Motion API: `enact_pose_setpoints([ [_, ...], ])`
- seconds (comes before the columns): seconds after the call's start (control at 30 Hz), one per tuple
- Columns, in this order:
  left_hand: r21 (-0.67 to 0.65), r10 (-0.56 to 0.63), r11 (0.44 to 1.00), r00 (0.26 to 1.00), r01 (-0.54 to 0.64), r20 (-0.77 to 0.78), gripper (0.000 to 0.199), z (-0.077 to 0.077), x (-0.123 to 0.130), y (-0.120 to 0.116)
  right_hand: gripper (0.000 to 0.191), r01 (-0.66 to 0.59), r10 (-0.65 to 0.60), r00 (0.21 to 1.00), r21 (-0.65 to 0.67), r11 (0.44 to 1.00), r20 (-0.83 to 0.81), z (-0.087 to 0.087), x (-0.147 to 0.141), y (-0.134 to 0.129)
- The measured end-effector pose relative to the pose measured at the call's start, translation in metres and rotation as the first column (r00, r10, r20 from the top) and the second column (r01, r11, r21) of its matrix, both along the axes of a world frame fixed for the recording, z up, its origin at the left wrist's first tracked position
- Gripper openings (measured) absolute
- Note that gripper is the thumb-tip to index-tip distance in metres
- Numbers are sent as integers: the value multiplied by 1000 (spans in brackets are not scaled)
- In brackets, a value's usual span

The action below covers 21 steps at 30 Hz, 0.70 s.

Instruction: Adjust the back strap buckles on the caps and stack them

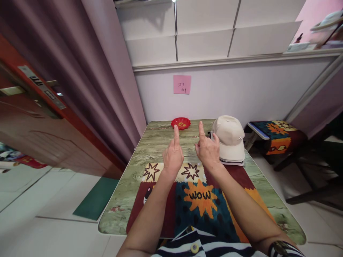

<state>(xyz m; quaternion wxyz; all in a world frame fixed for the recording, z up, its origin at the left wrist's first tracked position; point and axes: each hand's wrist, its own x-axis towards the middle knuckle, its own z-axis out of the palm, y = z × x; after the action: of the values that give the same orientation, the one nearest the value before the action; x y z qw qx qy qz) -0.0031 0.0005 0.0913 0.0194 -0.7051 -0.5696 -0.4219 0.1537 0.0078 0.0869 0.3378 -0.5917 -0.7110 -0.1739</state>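
Note:
My left hand is raised over the table with its index finger stretched out and its other fingers folded; it holds nothing. That fingertip lies in front of the lower edge of a red scalloped dish. To its right, my right hand also points its index finger forward, its thumb partly out to the left, and nothing in it. Just beside my right hand sits a cream cap, which appears stacked on others. A patterned cloth with "WOW" on it lies beneath my forearms.
The green wood-patterned table meets a white wall bearing a pink note. A purple curtain and brown door are at left. At right stand a cloth-covered stool and dark chair legs. A green mat lies on the floor.

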Motion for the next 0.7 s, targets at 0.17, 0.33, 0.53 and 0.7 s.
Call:
enact_pose_setpoints([
  [0.17,-35,1,999,1000,-2,-17,85,1,1,-2,84,-1,1,1000,24,1000,2,-1,1,-1],
  [0.33,-18,-13,1000,1000,12,-27,85,1,-1,-2,84,-1,1,1000,34,999,1,-3,1,-1],
  [0.53,-32,18,999,997,-20,-78,91,-2,-3,-2,86,-16,16,1000,4,1000,-13,-3,0,-3],
  [0.7,-97,50,993,987,-65,-152,90,2,-1,-4,87,-22,22,1000,3,1000,-18,-2,0,-3],
])
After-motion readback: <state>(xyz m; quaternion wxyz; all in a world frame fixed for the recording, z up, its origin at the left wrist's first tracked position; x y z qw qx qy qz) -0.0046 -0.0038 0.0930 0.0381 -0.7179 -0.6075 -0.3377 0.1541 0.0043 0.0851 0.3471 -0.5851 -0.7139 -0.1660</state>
